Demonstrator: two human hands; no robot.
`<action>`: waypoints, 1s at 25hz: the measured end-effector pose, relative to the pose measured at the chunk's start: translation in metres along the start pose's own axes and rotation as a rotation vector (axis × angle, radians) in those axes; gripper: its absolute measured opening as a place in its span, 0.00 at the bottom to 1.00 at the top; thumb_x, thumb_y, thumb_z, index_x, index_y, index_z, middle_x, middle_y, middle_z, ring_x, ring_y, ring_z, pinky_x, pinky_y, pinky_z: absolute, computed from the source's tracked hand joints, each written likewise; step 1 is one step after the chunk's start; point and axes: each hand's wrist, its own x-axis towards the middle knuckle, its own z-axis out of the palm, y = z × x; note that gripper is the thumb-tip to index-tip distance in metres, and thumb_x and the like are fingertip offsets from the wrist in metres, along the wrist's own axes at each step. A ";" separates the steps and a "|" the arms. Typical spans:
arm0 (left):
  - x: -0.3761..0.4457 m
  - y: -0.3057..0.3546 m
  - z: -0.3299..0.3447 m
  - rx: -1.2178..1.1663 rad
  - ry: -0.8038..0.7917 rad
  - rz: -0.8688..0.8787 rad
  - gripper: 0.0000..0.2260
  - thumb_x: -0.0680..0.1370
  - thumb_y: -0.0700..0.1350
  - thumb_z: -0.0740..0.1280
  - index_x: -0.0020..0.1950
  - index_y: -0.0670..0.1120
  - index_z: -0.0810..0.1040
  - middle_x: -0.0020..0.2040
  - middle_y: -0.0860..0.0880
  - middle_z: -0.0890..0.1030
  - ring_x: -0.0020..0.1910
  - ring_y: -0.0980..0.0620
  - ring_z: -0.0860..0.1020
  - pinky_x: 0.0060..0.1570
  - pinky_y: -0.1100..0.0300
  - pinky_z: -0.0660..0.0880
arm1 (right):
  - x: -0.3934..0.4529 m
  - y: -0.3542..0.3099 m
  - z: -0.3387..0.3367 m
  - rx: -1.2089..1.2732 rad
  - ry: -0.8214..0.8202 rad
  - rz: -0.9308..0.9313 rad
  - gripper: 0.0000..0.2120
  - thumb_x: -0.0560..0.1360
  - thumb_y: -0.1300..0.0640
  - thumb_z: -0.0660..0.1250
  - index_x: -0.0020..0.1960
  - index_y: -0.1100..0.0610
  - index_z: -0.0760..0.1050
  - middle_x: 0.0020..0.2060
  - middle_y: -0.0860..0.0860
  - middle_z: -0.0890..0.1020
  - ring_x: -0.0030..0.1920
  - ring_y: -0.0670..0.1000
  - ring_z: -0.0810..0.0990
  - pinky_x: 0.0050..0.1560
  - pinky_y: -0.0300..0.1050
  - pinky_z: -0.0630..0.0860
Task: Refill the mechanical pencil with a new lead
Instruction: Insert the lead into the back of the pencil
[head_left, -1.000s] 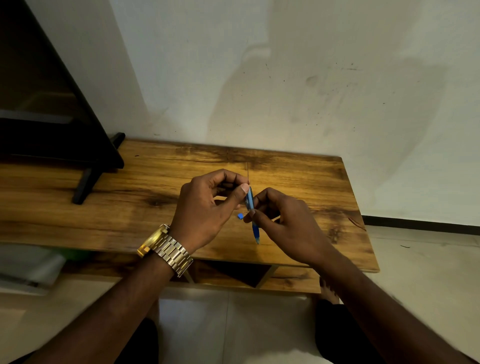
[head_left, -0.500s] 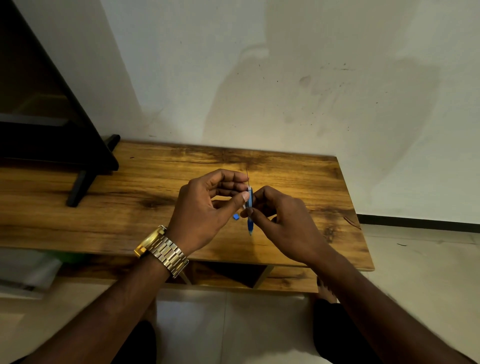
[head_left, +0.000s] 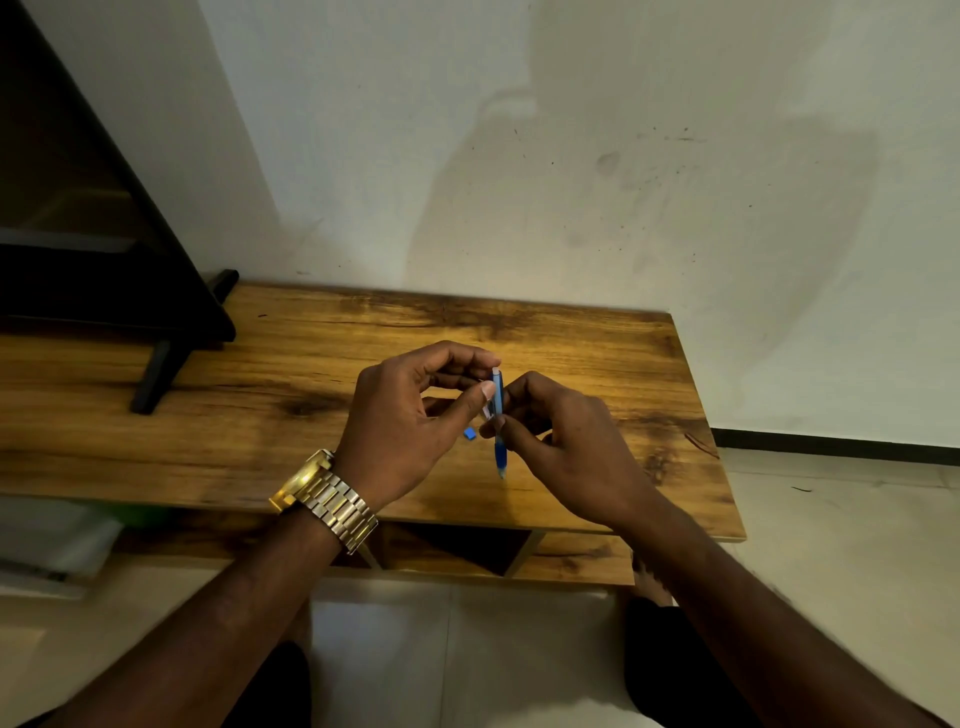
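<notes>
A blue mechanical pencil (head_left: 498, 410) stands nearly upright above the wooden table (head_left: 260, 405), tip down and open top end up. My right hand (head_left: 566, 447) pinches its lower barrel between thumb and fingers. My left hand (head_left: 410, 421), with a gold watch (head_left: 324, 499) on its wrist, has its thumb against the upper barrel and its fingers curled at the top end. No lead shows above the pencil. A small blue cap (head_left: 470, 434) lies on the table just below my left thumb.
A black screen on a black stand (head_left: 156, 374) occupies the table's left end. The white wall (head_left: 571, 182) rises right behind the table. The table's right edge (head_left: 727, 467) drops to a tiled floor. A lower shelf (head_left: 457, 551) sits under the tabletop.
The thin lead that stuck out above the pencil's top is no longer visible. My left fingers have come down onto the top end. The pencil stays upright in my right hand.
</notes>
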 end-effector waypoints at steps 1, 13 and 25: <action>0.001 -0.001 -0.003 0.009 0.009 -0.005 0.11 0.79 0.44 0.76 0.61 0.50 0.86 0.54 0.58 0.88 0.54 0.63 0.86 0.49 0.60 0.87 | 0.000 0.000 0.000 0.000 0.003 0.006 0.06 0.85 0.56 0.70 0.60 0.55 0.79 0.50 0.46 0.91 0.51 0.43 0.89 0.50 0.30 0.81; 0.020 -0.070 -0.011 0.528 -0.078 -0.306 0.04 0.77 0.40 0.77 0.51 0.45 0.90 0.45 0.47 0.89 0.44 0.52 0.86 0.52 0.57 0.83 | 0.004 0.004 -0.018 0.223 0.209 0.151 0.04 0.85 0.54 0.69 0.58 0.52 0.79 0.48 0.43 0.90 0.50 0.38 0.88 0.53 0.43 0.84; 0.023 -0.071 0.016 0.740 -0.185 -0.294 0.09 0.82 0.44 0.73 0.60 0.44 0.87 0.55 0.45 0.89 0.57 0.46 0.86 0.60 0.53 0.80 | 0.004 0.000 -0.020 0.230 0.174 0.149 0.05 0.84 0.53 0.70 0.57 0.52 0.80 0.49 0.48 0.90 0.49 0.44 0.89 0.53 0.47 0.86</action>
